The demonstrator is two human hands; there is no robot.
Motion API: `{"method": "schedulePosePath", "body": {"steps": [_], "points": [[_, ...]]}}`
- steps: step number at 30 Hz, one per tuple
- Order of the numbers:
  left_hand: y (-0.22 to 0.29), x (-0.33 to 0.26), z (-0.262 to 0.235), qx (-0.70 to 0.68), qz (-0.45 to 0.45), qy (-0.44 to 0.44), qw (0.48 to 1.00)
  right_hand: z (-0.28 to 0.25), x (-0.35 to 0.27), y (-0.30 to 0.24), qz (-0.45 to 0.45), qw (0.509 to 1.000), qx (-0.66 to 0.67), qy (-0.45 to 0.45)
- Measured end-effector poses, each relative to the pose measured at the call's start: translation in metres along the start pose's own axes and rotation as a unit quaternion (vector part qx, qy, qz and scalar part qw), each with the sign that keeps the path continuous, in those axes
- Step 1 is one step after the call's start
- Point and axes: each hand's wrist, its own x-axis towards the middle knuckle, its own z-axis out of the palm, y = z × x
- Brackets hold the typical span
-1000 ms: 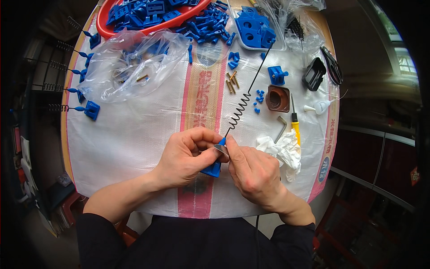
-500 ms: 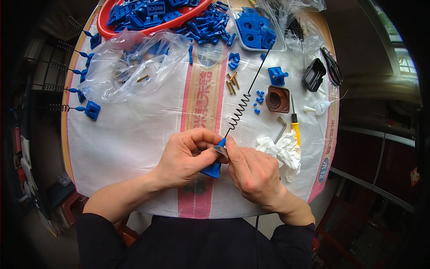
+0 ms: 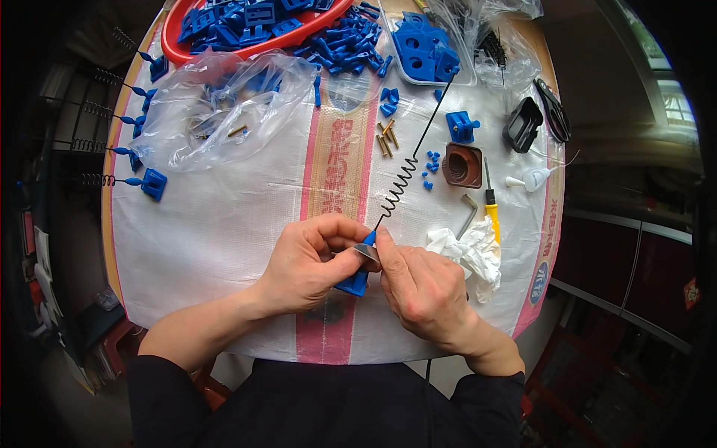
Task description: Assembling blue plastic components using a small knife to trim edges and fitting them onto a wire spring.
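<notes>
My left hand (image 3: 310, 257) is closed around a blue plastic piece (image 3: 353, 284) with a broad base and a narrow neck. From its neck a black coiled wire (image 3: 399, 187) rises up and to the right, its straight end reaching toward the clear tub. A thin shiny metal blade (image 3: 367, 252) lies across the blue piece, between my left thumb and my right fingers. My right hand (image 3: 426, 287) is closed at the blade's right end, with the index finger by the wire's base. The fingers hide part of the neck and blade.
Blue parts fill a red basin (image 3: 170, 45) and a clear tub (image 3: 467, 75). A plastic bag (image 3: 216, 127) lies left; finished-looking coiled pieces (image 3: 153, 183) line the left edge. Brass screws (image 3: 387, 138), a brown cup (image 3: 463, 166), a yellow-handled screwdriver (image 3: 493, 213), an Allen key (image 3: 467, 215) and crumpled tissue (image 3: 470, 257) are right.
The metal blade has tilted slightly between my fingers. Both hands stay in nearly the same place, and the coiled wire has hardly moved.
</notes>
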Motion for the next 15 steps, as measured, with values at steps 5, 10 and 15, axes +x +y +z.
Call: {"method": "schedulePosePath", "body": {"steps": [5, 10, 15], "points": [[0.0009, 0.0003, 0.0013, -0.015, -0.003, -0.001, 1.0, 0.0017, -0.0006, 0.0015, 0.002, 1.0, 0.008, 0.007], [0.0001, 0.0002, 0.0014, -0.015, 0.002, 0.002, 1.0, 0.0022, -0.0007, 0.0026, -0.001, 1.0, 0.014, 0.01], [0.0007, 0.0002, 0.001, -0.008, -0.001, -0.001, 1.0, 0.0014, -0.0007, 0.0011, 0.002, 1.0, 0.004, 0.002]]}}
